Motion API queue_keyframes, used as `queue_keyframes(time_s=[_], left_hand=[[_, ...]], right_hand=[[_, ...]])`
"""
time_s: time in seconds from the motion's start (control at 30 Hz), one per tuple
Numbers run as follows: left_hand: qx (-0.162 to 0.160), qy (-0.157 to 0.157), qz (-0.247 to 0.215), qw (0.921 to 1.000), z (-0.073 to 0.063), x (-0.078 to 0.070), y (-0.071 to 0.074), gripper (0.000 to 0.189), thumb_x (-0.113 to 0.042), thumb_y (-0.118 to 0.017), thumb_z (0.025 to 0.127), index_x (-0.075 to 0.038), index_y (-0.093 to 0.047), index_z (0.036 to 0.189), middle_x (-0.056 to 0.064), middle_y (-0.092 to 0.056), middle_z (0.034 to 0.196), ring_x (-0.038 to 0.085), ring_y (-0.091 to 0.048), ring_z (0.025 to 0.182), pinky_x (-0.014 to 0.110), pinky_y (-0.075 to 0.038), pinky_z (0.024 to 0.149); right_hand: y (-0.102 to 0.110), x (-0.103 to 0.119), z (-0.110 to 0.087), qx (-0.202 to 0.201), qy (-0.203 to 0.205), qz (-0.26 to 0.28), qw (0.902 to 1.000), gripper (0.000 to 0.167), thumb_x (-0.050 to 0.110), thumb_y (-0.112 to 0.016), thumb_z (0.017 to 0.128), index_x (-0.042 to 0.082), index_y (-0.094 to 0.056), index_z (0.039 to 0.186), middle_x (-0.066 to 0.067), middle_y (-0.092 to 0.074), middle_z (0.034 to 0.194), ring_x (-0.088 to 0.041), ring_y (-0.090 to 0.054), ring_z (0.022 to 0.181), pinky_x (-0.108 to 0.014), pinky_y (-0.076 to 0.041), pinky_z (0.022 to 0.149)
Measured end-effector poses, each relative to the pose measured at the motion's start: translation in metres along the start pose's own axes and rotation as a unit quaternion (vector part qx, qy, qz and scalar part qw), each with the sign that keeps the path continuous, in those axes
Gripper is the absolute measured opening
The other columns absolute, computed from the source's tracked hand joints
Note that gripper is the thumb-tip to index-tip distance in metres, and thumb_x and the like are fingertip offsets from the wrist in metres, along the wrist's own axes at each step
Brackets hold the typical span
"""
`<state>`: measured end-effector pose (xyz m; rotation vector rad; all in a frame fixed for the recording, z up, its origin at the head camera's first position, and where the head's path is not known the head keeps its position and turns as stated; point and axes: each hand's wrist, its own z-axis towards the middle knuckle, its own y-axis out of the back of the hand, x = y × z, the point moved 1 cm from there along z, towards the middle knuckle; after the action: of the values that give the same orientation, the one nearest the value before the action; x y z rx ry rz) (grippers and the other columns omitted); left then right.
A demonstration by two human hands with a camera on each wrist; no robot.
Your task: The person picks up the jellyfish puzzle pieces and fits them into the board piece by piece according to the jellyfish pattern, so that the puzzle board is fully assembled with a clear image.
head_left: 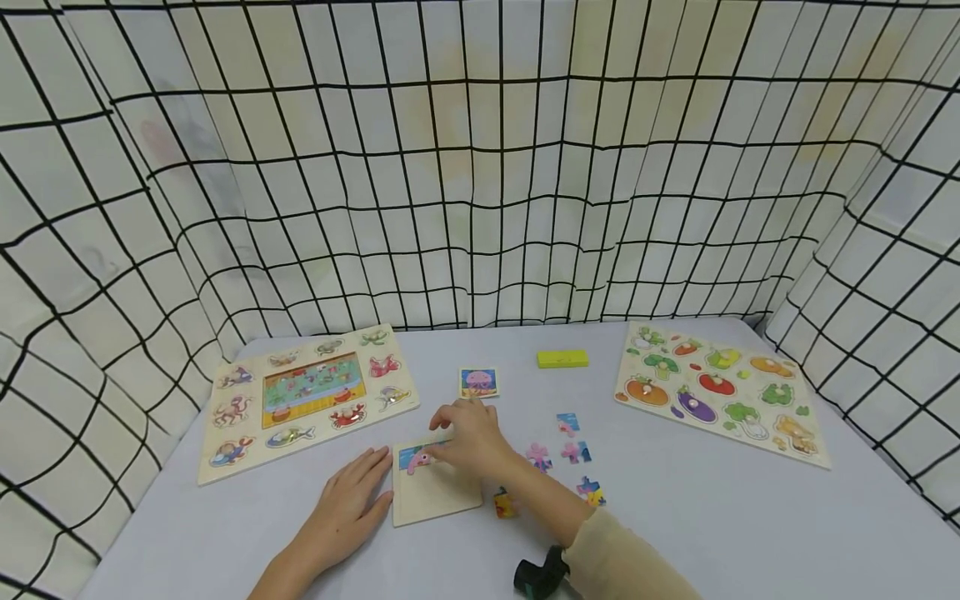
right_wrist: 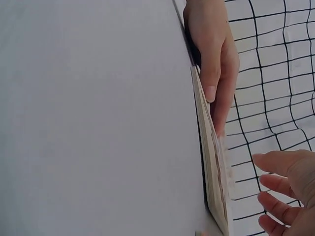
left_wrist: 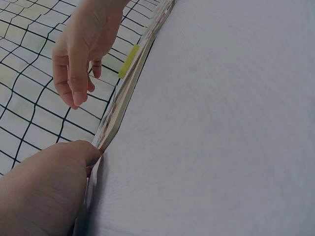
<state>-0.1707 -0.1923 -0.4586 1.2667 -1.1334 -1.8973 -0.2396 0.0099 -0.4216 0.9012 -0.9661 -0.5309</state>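
A small wooden jigsaw tray (head_left: 435, 504) lies at the middle front, with blue-and-pink puzzle pieces (head_left: 412, 460) fitted along its far side. Flat on the cloth, my left hand (head_left: 343, 510) has its fingertips right at the tray's left edge. My right hand (head_left: 472, 440) is over the tray's far right part and hides some of it. In the right wrist view the right hand's fingers (right_wrist: 278, 187) are spread and loosely bent, with nothing between them. Several loose jigsaw pieces (head_left: 576, 452) lie right of the tray, one (head_left: 506, 502) close beside it.
Behind the tray lies a picture card (head_left: 478, 382) with a pink octopus. A yellow block (head_left: 562, 359) is farther right. A sea-animal board (head_left: 307, 400) sits left, a vegetable board (head_left: 720, 392) right. Near the right sleeve lies a black object (head_left: 540, 575). Black netting (head_left: 487, 208) encloses the table.
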Motion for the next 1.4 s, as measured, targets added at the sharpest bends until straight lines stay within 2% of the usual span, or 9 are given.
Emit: queue_keyframes(time_s=[0.17,0.57,0.83,0.97,1.1,1.27,1.4], left_hand=[[0.007,0.005,-0.001,1.0000,0.001,0.000,0.000,0.053,-0.022,-0.058,0.089,-0.001,-0.043,0.135,0.012,-0.036,0.143,0.032,-0.026,0.133,0.056,-0.021,0.102],[0.009,0.006,0.000,0.9999,0.000,0.000,0.000,0.053,-0.022,-0.059,0.089,0.000,-0.043,0.135,0.012,-0.036,0.143,0.032,-0.026,0.133,0.056,-0.021,0.102],[0.010,0.005,-0.001,0.9999,0.000,0.001,0.000,0.053,-0.022,-0.058,0.089,0.000,-0.043,0.135,0.012,-0.036,0.143,0.032,-0.025,0.133,0.056,-0.021,0.102],[0.009,0.002,0.000,1.0000,0.001,0.002,0.000,0.053,-0.023,-0.058,0.089,-0.001,-0.043,0.135,0.012,-0.036,0.143,0.032,-0.026,0.133,0.056,-0.021,0.102],[0.011,0.002,0.003,0.9999,0.002,0.002,0.000,0.053,-0.023,-0.058,0.089,-0.001,-0.043,0.135,0.012,-0.036,0.143,0.032,-0.026,0.133,0.056,-0.021,0.102],[0.007,-0.001,0.003,1.0000,0.001,0.002,0.000,0.053,-0.023,-0.058,0.089,0.000,-0.043,0.135,0.012,-0.036,0.143,0.032,-0.026,0.132,0.056,-0.022,0.102],[0.003,-0.003,0.002,1.0000,0.002,0.001,0.000,0.053,-0.022,-0.059,0.089,0.000,-0.043,0.134,0.012,-0.037,0.142,0.033,-0.027,0.132,0.057,-0.022,0.101]], right_hand=[[0.012,-0.016,0.001,-0.001,-0.021,0.011,0.9997,0.021,0.032,-0.074,0.075,0.019,-0.066,0.089,0.006,-0.059,0.088,-0.014,-0.048,0.092,-0.036,-0.033,0.078],[0.035,-0.061,-0.007,-0.038,-0.048,0.014,0.9980,0.021,0.025,-0.074,0.077,0.012,-0.067,0.092,0.000,-0.061,0.088,-0.019,-0.048,0.087,-0.040,-0.038,0.075],[0.050,-0.089,-0.019,-0.057,-0.089,0.046,0.9933,0.019,0.020,-0.073,0.077,0.011,-0.066,0.092,0.000,-0.061,0.088,-0.020,-0.048,0.088,-0.040,-0.038,0.078],[0.059,-0.105,-0.027,-0.063,-0.099,0.045,0.9920,0.018,0.018,-0.073,0.077,0.010,-0.067,0.092,-0.001,-0.061,0.087,-0.022,-0.049,0.089,-0.042,-0.038,0.079],[0.066,-0.120,-0.034,-0.062,-0.106,0.033,0.9919,0.020,0.018,-0.072,0.077,0.009,-0.066,0.094,-0.003,-0.061,0.088,-0.023,-0.050,0.089,-0.041,-0.041,0.077],[0.073,-0.137,-0.043,-0.046,-0.131,0.040,0.9896,0.022,0.019,-0.071,0.078,0.010,-0.065,0.097,-0.003,-0.060,0.091,-0.022,-0.049,0.091,-0.038,-0.042,0.078],[0.077,-0.148,-0.050,-0.030,-0.134,0.033,0.9900,0.025,0.022,-0.073,0.077,0.010,-0.065,0.098,-0.003,-0.059,0.092,-0.020,-0.050,0.088,-0.036,-0.043,0.076]])
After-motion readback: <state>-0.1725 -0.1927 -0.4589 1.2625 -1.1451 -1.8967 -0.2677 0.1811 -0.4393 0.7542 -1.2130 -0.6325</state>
